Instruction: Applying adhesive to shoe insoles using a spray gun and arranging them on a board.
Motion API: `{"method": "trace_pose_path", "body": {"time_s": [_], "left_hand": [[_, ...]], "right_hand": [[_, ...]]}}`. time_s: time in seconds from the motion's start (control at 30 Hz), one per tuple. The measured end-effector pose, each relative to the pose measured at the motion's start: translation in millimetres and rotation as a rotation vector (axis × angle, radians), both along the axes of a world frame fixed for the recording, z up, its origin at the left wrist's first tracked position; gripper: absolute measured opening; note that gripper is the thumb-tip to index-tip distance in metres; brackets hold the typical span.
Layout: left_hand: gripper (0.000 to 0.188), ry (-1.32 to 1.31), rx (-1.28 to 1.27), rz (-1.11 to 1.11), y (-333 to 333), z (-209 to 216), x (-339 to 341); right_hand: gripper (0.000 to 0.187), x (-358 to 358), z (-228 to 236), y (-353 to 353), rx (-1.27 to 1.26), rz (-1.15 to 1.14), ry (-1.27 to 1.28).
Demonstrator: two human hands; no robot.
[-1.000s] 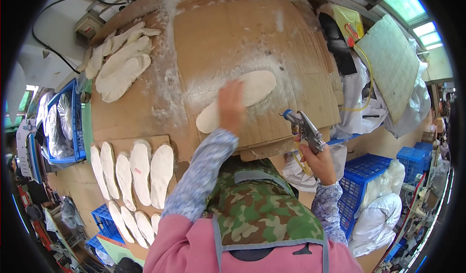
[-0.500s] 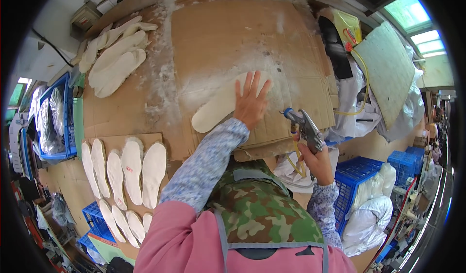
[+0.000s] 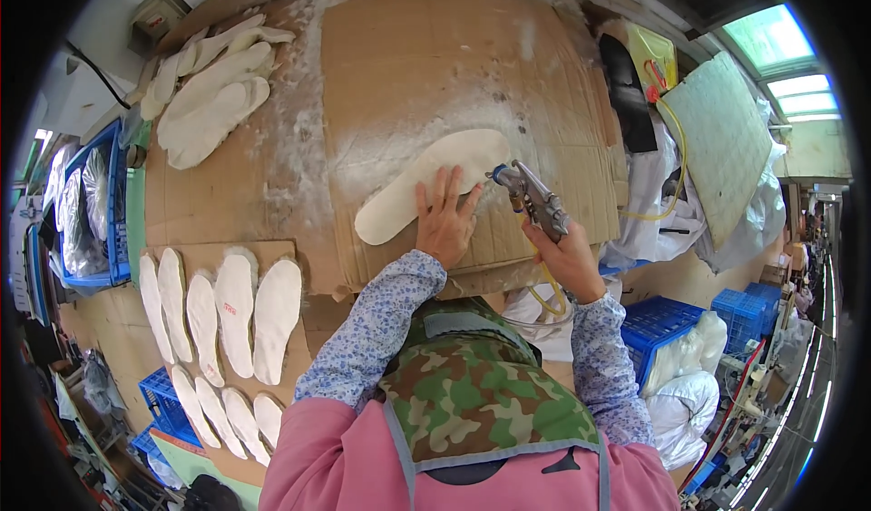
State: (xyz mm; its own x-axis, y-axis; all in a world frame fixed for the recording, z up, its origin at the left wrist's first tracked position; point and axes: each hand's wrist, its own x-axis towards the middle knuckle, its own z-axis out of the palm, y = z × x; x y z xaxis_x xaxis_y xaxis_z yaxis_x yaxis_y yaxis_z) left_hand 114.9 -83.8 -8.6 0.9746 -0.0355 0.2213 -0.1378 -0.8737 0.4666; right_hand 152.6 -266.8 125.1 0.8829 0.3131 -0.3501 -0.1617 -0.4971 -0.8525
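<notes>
A cream insole (image 3: 408, 193) lies slantwise on the brown cardboard (image 3: 399, 66) in front of me. My left hand (image 3: 446, 221) rests on its lower edge with fingers spread, pressing it flat. In my right hand (image 3: 564, 252) is a silver and blue spray gun (image 3: 535, 198), its handle wrapped by my fingers. The gun's nozzle points left at the insole's right end, close beside it. From the gun's lower end a yellow hose (image 3: 550, 298) hangs down. My finger on the trigger cannot be made out clearly.
More insoles stand in rows on a board (image 3: 218, 250) at the left, and others lie piled (image 3: 213, 112) at the far left. Blue crates (image 3: 658, 329) with white bags are at the right. A yellow canister (image 3: 651, 53) and a pale panel (image 3: 717, 143) stand at the far right.
My right hand has brought the spray gun left and up, nearer to the insole. My left hand has slid down and left, from the insole's right part to its lower edge.
</notes>
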Motion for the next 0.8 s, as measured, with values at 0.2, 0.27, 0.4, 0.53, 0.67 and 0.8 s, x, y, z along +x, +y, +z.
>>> {"method": "trace_pose_path", "body": {"time_s": [0.2, 0.27, 0.4, 0.53, 0.67, 0.8], "left_hand": [[0.057, 0.048, -0.033, -0.001, -0.4, -4.0, -1.5], [0.057, 0.045, -0.036, -0.006, -0.1, -5.0, -1.4], [0.056, 0.007, -0.023, -0.008, 0.6, -6.0, -1.9], [0.056, 0.008, -0.025, -0.014, 1.1, -6.4, -2.0], [0.056, 0.012, -0.035, -0.009, 1.5, -5.4, -2.8], [0.056, 0.025, -0.055, -0.007, 2.5, -3.5, -4.7]], "right_hand": [[0.021, 1.9, 0.2, -1.9, -0.020, 0.003, -0.074], [0.021, 4.9, -5.5, -5.4, -0.028, 0.013, -0.159], [0.021, 7.7, 1.1, -4.4, -0.021, -0.050, -0.131], [0.020, 11.8, 6.1, -4.0, -0.053, -0.071, -0.117], [0.020, 14.2, 4.2, -6.0, -0.089, -0.083, -0.135], [0.021, 12.0, 4.3, -3.3, -0.138, -0.066, -0.117]]}}
